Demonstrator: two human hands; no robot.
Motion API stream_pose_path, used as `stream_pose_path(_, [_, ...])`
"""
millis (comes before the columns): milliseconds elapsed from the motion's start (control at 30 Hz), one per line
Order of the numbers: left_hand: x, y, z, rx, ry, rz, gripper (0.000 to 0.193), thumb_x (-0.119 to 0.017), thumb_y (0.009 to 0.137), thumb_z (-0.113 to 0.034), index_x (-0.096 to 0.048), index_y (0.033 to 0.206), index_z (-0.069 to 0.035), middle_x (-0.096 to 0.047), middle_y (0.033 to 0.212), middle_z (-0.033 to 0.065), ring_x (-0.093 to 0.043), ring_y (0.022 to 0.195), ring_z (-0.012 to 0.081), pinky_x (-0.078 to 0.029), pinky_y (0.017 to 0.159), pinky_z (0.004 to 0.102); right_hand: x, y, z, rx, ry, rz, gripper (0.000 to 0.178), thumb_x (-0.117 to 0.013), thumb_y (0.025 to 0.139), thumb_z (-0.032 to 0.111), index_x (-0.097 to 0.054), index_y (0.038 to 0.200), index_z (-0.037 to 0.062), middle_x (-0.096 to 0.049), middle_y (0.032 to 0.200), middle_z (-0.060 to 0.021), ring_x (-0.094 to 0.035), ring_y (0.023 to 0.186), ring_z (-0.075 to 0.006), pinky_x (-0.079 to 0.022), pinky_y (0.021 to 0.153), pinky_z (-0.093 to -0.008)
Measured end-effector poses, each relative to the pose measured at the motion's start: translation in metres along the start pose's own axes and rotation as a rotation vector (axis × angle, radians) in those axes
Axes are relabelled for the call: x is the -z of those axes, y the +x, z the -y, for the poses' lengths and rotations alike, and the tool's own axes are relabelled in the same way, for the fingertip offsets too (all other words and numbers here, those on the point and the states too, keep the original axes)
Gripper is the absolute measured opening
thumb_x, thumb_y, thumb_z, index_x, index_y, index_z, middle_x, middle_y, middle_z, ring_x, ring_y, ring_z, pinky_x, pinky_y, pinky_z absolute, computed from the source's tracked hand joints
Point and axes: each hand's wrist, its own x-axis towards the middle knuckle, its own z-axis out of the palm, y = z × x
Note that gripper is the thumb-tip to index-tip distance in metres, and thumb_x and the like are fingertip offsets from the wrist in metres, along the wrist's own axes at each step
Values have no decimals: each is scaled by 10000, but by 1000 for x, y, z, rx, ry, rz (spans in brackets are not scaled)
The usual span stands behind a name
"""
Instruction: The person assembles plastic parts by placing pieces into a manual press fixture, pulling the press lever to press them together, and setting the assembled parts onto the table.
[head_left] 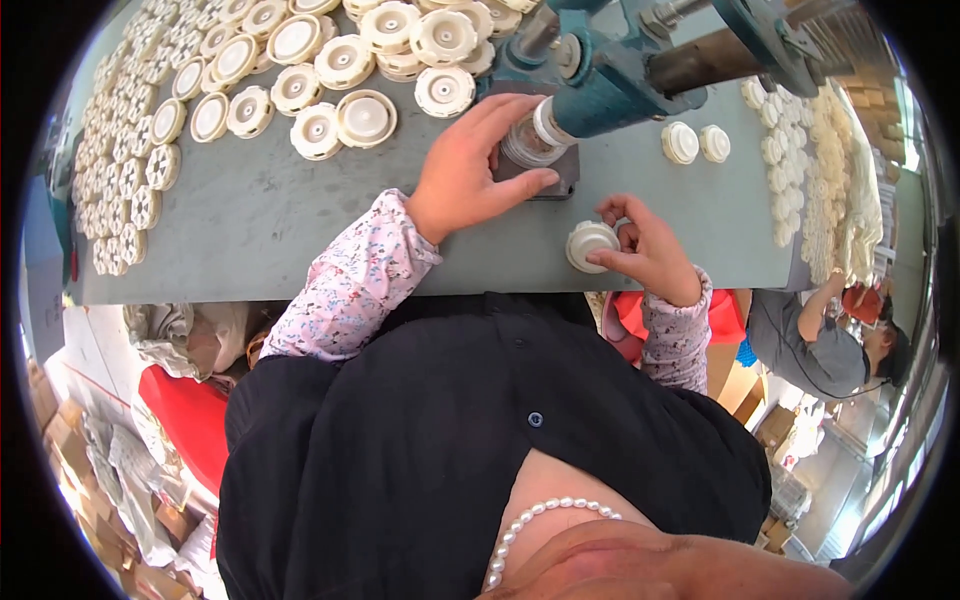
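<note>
My right hand [652,250] has thumb and fingers together on the rim of a cream round cap [588,240], near the table's [330,225] near edge. My left hand [465,175] curves beside a clear cylinder [532,150] under the teal press [605,98]; whether it clamps, I cannot tell.

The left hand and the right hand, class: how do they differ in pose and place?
The left hand is spread, its thumb stretched away from the fingers; the right hand is curled.

The left hand is at a clear round piece under the teal press; the right hand holds a cream round piece nearer the grey table's front edge.

Both are bare, with floral sleeves.
</note>
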Motion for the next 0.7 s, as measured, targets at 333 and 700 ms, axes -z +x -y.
stream_pose_path(333, [0,1,-4,6,-114,19,894,-959,681,-424,-621,1427,-66,-628,1372,85,-611,896,169,-508,742,295,-33,56,35,969,-626,-568,562,-840,737,0,-735,1267,153,-654,1103,-65,-685,933,-262,-577,784,-361])
stream_pose_path(700, [-23,13,26,-206,219,-207,740,-962,620,-395,-734,1272,-131,-702,1311,13,-549,1334,331,-360,1142,514,38,59,39,1157,204,-975,374,-680,844,-112,-590,1201,-45,-700,1110,-178,-713,886,-209,-574,717,-291])
